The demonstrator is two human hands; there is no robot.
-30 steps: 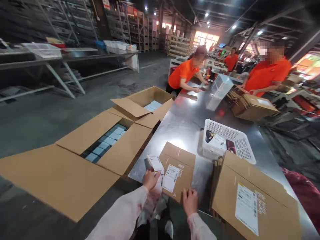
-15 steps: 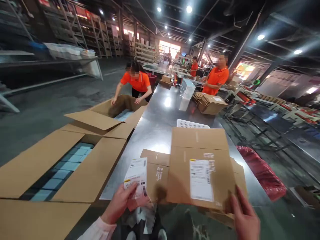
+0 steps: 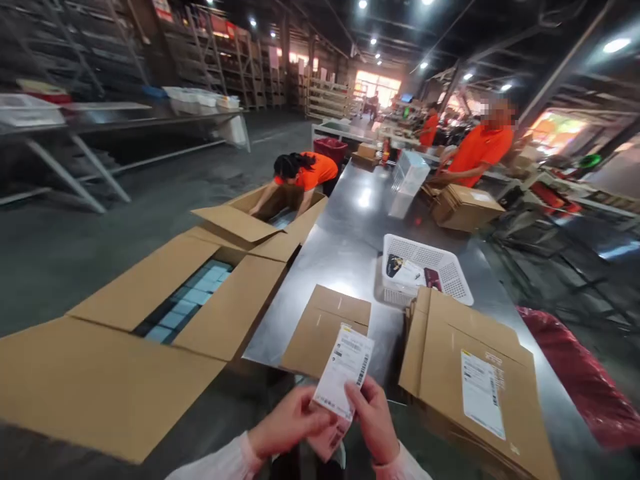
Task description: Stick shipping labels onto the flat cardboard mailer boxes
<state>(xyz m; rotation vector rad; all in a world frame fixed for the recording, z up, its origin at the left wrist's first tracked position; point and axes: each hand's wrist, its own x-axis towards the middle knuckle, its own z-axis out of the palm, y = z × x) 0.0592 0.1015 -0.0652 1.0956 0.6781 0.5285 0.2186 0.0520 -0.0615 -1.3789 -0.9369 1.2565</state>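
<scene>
My left hand (image 3: 295,421) is closed on the lower left of a strip of white shipping labels (image 3: 345,363). With thumb and fingers my right hand (image 3: 371,417) pinches the same labels at their lower right edge. The labels bear printed text and barcodes, and their lower end hangs folded below my hands. Just behind them a flat brown carton (image 3: 313,327) lies on the metal table (image 3: 340,250). To the right is a stack of flattened cartons (image 3: 435,360), the top one carrying a stuck-on shipping label (image 3: 483,393).
A white perforated basket (image 3: 453,277) holding small packets stands on the table. At left, large open cartons (image 3: 225,320) contain light-blue boxes (image 3: 193,300). A co-worker in orange (image 3: 315,172) bends into the far carton. A red plastic bundle (image 3: 575,373) lies right of the table.
My right hand has let go of the labelled carton, now on the stack at right, and has come over to the labels. The co-worker at left has bent lower.
</scene>
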